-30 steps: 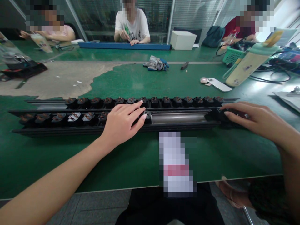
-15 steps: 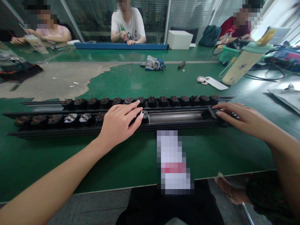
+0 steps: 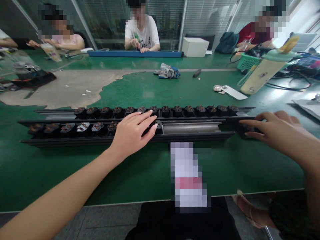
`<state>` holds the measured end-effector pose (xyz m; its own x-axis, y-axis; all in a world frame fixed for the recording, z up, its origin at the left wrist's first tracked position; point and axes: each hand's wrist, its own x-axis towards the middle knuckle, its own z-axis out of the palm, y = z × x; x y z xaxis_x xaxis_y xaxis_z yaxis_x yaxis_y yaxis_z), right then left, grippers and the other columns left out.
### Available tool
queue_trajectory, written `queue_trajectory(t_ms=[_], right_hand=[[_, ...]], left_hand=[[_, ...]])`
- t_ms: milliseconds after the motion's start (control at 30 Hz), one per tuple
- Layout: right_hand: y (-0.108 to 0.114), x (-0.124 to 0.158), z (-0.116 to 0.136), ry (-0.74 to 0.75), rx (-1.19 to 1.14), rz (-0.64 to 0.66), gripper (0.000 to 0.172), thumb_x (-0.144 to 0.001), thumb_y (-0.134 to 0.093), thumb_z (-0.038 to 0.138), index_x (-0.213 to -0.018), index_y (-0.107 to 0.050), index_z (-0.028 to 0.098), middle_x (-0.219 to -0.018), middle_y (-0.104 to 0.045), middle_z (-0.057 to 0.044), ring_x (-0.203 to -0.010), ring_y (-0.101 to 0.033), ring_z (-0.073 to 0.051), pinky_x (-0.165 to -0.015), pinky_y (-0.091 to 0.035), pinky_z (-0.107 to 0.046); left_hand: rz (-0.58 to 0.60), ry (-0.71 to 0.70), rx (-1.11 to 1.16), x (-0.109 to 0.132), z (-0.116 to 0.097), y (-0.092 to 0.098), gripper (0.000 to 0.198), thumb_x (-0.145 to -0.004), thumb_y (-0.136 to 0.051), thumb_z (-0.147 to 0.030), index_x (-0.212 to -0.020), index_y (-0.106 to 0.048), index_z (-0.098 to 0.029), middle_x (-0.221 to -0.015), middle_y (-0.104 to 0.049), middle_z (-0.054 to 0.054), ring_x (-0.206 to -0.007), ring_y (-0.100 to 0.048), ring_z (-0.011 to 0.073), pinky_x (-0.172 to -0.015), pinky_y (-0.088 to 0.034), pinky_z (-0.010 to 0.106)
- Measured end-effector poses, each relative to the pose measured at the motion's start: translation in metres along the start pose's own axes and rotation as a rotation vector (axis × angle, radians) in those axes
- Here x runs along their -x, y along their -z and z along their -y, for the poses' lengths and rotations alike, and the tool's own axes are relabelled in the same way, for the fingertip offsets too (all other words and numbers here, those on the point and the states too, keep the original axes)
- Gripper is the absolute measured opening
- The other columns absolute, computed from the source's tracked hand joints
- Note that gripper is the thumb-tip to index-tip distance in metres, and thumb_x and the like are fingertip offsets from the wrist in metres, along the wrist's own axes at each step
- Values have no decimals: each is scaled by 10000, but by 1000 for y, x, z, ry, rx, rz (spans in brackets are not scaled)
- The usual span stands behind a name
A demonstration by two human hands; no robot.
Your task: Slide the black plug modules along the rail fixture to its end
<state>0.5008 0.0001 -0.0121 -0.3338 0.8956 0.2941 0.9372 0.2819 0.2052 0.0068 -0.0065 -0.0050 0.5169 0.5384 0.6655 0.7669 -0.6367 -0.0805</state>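
Observation:
Black socket modules [image 3: 68,127] with copper contacts on top stand in a row inside the near black rail [image 3: 45,142]. My left hand [image 3: 135,130] lies over the right end of that row, its thumb and fingers closed around a socket module [image 3: 159,125] and partly hiding it. To the right, a bare metallic channel [image 3: 192,128] shows in the rail. Just past the rail's right end, my right hand [image 3: 277,130] grips a dark socket module [image 3: 246,130] between thumb and fingers; much of it is hidden and blurred.
Behind runs a second rail with socket modules [image 3: 177,110]. A pixelated sheet [image 3: 188,163] lies in front. Farther back are gloves [image 3: 167,71], a phone [image 3: 234,92], a tumbler [image 3: 266,73] and a green basket [image 3: 247,62]. Several people sit across the table, one at a blue bar [image 3: 135,53].
My right hand has moved right with the dark module, from inside the rail's right end to beyond it. My left hand stays on the row. The whole view has shifted slightly.

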Motion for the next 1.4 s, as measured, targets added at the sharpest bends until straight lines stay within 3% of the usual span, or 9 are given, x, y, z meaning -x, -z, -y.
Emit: queue_trajectory(t_ms=[67, 133, 233, 367, 467, 567, 800, 1200, 1400], right_hand=[[25, -14, 29, 78, 43, -92, 667, -1073, -301, 584, -1301, -789, 192, -1215, -693, -235, -1011, -595, -381, -866, -502, -581], [51, -34, 69, 224, -90, -137, 528, -1097, -386, 494, -1321, -762, 197, -1214, -707, -187, -1045, -619, -332, -930, -512, -536], [78, -66, 136, 512, -308, -44, 405, -1108, -422, 366, -1334, -728, 225, -1246, -710, -141, -1090, -653, -276, -967, -521, -471], [81, -103, 202, 625, -310, 57, 473, -1096, -467, 348, -1510, -593, 157, -1282, -677, -180, -1120, -650, -304, -959, -518, -471], [74, -121, 224, 618, -357, 147, 469, -1100, -472, 374, -1477, -591, 122, -1255, -666, -186, -1070, -653, -288, -911, -514, -430], [69, -130, 227, 593, -447, 199, 386, -1077, -521, 353, -1375, -629, 132, -1230, -677, -166, -1026, -654, -255, -849, -499, -373], [60, -127, 210, 535, -608, 216, 260, -1000, -594, 364, -1159, -631, 161, -1136, -716, -117, -972, -643, -231, -880, -474, -370], [41, -92, 162, 371, -588, 127, 317, -993, -551, 444, -1176, -624, 195, -1143, -691, -125, -986, -661, -256, -886, -509, -400], [40, -70, 135, 234, -583, 125, 345, -975, -556, 460, -1199, -638, 210, -1089, -715, -88, -831, -639, -211, -804, -499, -367]], left_hand=[[-34, 11, 39, 0, 0, -1, 340, -1065, -597, -321, -1228, -794, -97, -1309, -797, 161, -1163, -799, 303, -1110, -621, 508], [-69, 15, 75, 0, 0, -1, 293, -1070, -578, -275, -1134, -809, -107, -1261, -816, 157, -1141, -808, 279, -1124, -618, 495], [-130, -5, 123, 0, 2, -1, 283, -1070, -548, -200, -965, -803, -136, -1167, -845, 130, -1071, -825, 237, -1100, -629, 457], [-120, -56, 129, 0, 5, 0, 234, -1054, -595, -222, -952, -799, -170, -1185, -846, 102, -1013, -826, 228, -1029, -638, 453], [-61, -85, 107, 1, 6, 2, 253, -1072, -575, -260, -1048, -814, -178, -1235, -833, 103, -1029, -815, 253, -968, -630, 465], [-30, -86, 110, 1, 6, 3, 283, -1087, -552, -275, -1112, -815, -175, -1248, -828, 106, -1052, -807, 268, -913, -619, 447], [9, -12, 114, 1, 5, 1, 289, -1087, -535, -272, -1102, -805, -172, -1211, -836, 91, -1074, -800, 275, -926, -596, 438], [64, 39, 87, -1, 3, 2, 315, -1076, -534, -323, -1012, -825, -221, -1101, -861, 59, -1016, -808, 266, -932, -607, 452], [62, 48, 99, -1, 3, 1, 319, -1074, -530, -312, -994, -824, -216, -1091, -862, 58, -1011, -810, 268, -942, -607, 461]])
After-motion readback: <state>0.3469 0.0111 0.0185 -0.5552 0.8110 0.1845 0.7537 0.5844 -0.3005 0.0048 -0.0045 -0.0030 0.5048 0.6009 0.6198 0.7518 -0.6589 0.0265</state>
